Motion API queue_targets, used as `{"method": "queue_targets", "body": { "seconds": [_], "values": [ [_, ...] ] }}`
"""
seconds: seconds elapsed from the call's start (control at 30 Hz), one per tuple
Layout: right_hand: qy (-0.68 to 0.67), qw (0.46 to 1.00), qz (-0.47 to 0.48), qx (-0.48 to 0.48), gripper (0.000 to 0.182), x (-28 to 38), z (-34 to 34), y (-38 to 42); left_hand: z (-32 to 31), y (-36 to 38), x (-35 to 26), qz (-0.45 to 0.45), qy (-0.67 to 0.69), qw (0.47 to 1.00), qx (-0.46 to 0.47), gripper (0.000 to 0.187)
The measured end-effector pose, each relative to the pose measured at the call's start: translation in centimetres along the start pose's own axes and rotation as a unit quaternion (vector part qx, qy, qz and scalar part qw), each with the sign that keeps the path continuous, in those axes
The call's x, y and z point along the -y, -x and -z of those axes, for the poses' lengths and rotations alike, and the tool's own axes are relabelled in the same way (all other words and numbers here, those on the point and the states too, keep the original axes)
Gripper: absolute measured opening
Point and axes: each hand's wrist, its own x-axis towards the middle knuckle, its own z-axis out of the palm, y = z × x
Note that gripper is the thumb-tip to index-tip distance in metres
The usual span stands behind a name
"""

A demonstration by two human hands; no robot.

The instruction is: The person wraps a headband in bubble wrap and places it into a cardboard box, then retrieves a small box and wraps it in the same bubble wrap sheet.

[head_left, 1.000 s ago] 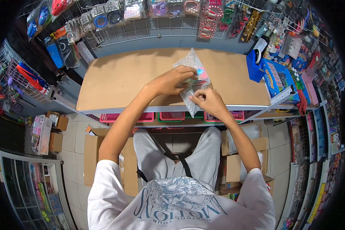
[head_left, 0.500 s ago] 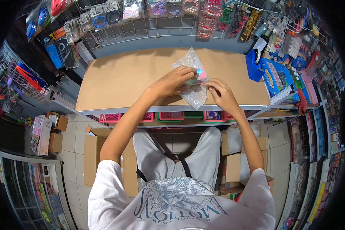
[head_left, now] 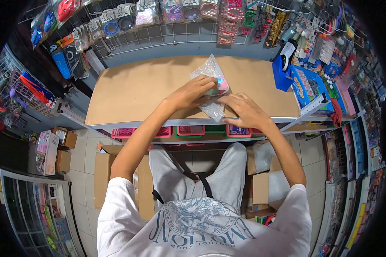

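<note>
A sheet of clear bubble wrap lies at an angle on the brown tabletop, one corner pointing to the back and another to the front edge. On it rests a small pink and blue item, partly covered by my fingers; its kind is not clear. My left hand curls over the item's left side, fingers closed around it. Just in front and to the right, my right hand lies low with fingers stretched over the wrap's right edge and the thumb apart near the table's front edge.
At the table's right stand a blue holder with a tape roll and a blue display box. Pink baskets sit on a shelf below. Packaged accessories hang on the wire grid behind. Cardboard boxes flank my legs.
My right hand has shifted left and turned flatter, its fingers now reaching over the wrap beside the item. The wrap's right side has moved inward. My left hand stays nearly in place.
</note>
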Motion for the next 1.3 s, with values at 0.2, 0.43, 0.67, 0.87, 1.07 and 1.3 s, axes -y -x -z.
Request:
{"method": "queue_targets", "body": {
  "seconds": [0.2,0.43,0.67,0.87,1.07,1.3],
  "values": [
    [0.010,0.999,0.029,0.020,0.063,0.0,0.0,-1.5,-0.6,0.3,0.4,0.011,0.019,1.000,-0.007,0.047],
    [0.129,0.988,0.085,0.028,0.057,-0.1,-0.4,-1.7,-0.6,0.3,0.5,0.021,-0.001,1.000,0.002,0.060],
    [0.107,0.991,0.062,-0.058,0.045,-1.3,-2.0,-2.4,0.7,0.0,-0.5,0.046,0.035,0.998,0.025,0.059],
    [0.034,0.995,0.012,-0.091,0.041,-1.4,-1.5,-3.0,0.5,0.5,0.7,0.036,0.031,0.999,0.020,0.051],
    [0.024,0.994,-0.054,-0.096,0.034,-1.1,-1.7,-3.4,-0.4,0.9,-0.3,0.035,0.012,0.999,-0.036,0.049],
    [-0.073,0.972,-0.111,-0.193,0.049,-0.4,-0.5,-2.9,-1.3,1.0,0.1,0.047,0.023,0.996,-0.073,0.039]
  ]
}}
